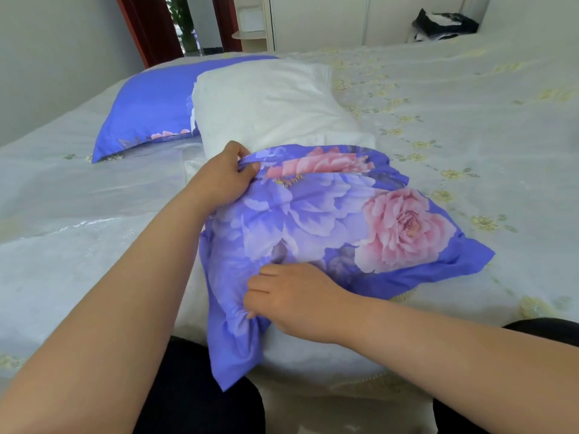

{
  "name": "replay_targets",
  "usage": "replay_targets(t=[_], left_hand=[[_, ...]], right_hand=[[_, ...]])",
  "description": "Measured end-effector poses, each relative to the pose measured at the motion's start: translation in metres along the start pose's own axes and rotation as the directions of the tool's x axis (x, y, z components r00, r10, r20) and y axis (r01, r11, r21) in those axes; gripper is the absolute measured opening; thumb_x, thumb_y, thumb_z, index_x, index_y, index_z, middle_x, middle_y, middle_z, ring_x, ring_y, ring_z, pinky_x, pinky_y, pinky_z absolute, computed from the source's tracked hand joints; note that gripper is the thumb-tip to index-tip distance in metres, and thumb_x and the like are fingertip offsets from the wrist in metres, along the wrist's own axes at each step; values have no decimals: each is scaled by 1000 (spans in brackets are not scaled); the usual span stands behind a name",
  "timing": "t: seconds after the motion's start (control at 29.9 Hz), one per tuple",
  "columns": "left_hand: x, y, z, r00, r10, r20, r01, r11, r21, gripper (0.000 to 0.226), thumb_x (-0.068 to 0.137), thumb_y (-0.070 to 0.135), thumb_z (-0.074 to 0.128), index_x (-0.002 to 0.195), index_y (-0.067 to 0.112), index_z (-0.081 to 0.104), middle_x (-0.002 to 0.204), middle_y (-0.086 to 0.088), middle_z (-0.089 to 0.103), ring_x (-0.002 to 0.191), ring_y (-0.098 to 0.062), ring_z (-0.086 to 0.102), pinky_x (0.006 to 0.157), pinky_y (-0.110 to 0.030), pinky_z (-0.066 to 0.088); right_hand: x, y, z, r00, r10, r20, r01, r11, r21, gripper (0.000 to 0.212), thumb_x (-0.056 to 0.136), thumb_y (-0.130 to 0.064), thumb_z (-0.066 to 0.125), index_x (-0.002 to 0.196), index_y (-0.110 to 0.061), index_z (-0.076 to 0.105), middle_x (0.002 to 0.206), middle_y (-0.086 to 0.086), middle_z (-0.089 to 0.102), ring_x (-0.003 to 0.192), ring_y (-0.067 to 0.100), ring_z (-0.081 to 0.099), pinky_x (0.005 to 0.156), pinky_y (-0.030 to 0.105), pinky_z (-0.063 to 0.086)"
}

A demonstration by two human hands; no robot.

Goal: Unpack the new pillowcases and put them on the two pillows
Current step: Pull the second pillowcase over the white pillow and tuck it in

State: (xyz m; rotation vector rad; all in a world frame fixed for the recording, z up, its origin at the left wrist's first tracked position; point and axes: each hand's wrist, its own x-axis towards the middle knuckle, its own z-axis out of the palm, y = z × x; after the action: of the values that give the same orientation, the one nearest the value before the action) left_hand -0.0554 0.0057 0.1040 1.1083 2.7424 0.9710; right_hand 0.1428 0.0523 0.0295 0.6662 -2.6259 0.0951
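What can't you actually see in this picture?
Head view:
- Near end of the white pillow: covered by the floral pillowcase.
- Left hand fingertips: curled into the fabric.
- Dark bundle far right: too small and blurred to identify.
- Finished pillow: partly behind the white one.

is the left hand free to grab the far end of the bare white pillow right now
Probably not at once: the left hand is clenched on the purple floral pillowcase. The bare white pillow itself lies uncovered just beyond, nothing blocking it.

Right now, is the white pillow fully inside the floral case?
No, most of the white pillow still lies bare beyond the floral case.
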Motion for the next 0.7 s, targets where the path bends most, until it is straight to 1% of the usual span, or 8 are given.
replay_targets(t=[0.1, 0.17, 0.27, 0.37, 0.47, 0.57, 0.63, 0.7], left_hand=[[1, 45, 3, 993, 115, 13, -116, 985, 129, 44, 88, 55, 52, 112, 19, 48, 94, 1, 57, 86, -22, 53, 75, -31, 40], [4, 72, 11, 980, 136, 146, -161, 972, 173, 54, 80, 64, 56, 107, 18, 51, 94, 2, 57, 86, -21, 53, 74, -31, 39], [4, 103, 28, 928, 150, 341, -239, 942, 236, 58, 73, 67, 63, 98, 16, 51, 91, 0, 57, 81, -21, 53, 67, -31, 35], [4, 115, 42, 905, 167, 391, -277, 930, 243, 50, 73, 63, 66, 88, 17, 52, 82, 2, 55, 77, -20, 52, 62, -30, 35], [3, 119, 53, 903, 158, 400, -291, 910, 295, 42, 77, 53, 67, 86, 14, 53, 84, -1, 54, 76, -22, 50, 62, -31, 35], [5, 120, 55, 909, 180, 375, -258, 951, 169, 34, 80, 42, 68, 83, 8, 61, 77, -4, 57, 72, -21, 52, 58, -25, 35], [11, 117, 53, 947, 175, 270, -196, 979, 54, 26, 82, 33, 68, 84, 7, 64, 75, -5, 57, 72, -18, 52, 57, -20, 36], [20, 114, 55, 985, 122, 120, -116, 992, -53, 18, 83, 24, 66, 84, 6, 66, 74, -6, 58, 71, -16, 51, 57, -23, 37]], right_hand=[[-1, 5, -10, 998, 58, -13, -57, 996, 66, 27, 92, -28, 43, 81, -19, 67, 78, -3, 62, 75, 23, 56, 55, 34, 47], [-6, 5, -18, 995, 75, -60, -69, 993, 96, 26, 94, -31, 47, 85, -19, 68, 82, -3, 65, 79, 23, 58, 61, 36, 49], [-19, 15, -33, 972, 88, -220, -68, 993, 99, 28, 95, -27, 49, 84, -13, 70, 80, 3, 67, 74, 28, 59, 65, 37, 49], [-36, 38, -50, 899, 199, -391, -172, 980, 104, 39, 99, -28, 39, 80, -7, 67, 76, 7, 64, 70, 27, 56, 65, 35, 45], [-58, 67, -61, 796, 406, -449, -359, 914, 190, 37, 98, -31, 39, 81, -6, 61, 78, 4, 57, 75, 20, 49, 69, 27, 39], [-86, 95, -65, 655, 602, -457, -542, 795, 272, 29, 94, -31, 44, 84, -7, 56, 82, -3, 48, 79, 15, 44, 72, 23, 35], [-106, 108, -61, 598, 670, -441, -638, 730, 245, 27, 93, -33, 43, 89, -11, 58, 88, -2, 50, 85, 16, 46, 76, 25, 36], [-125, 115, -59, 503, 763, -405, -742, 622, 250, 35, 91, -43, 40, 100, -15, 58, 100, 2, 53, 93, 18, 50, 78, 28, 39]])
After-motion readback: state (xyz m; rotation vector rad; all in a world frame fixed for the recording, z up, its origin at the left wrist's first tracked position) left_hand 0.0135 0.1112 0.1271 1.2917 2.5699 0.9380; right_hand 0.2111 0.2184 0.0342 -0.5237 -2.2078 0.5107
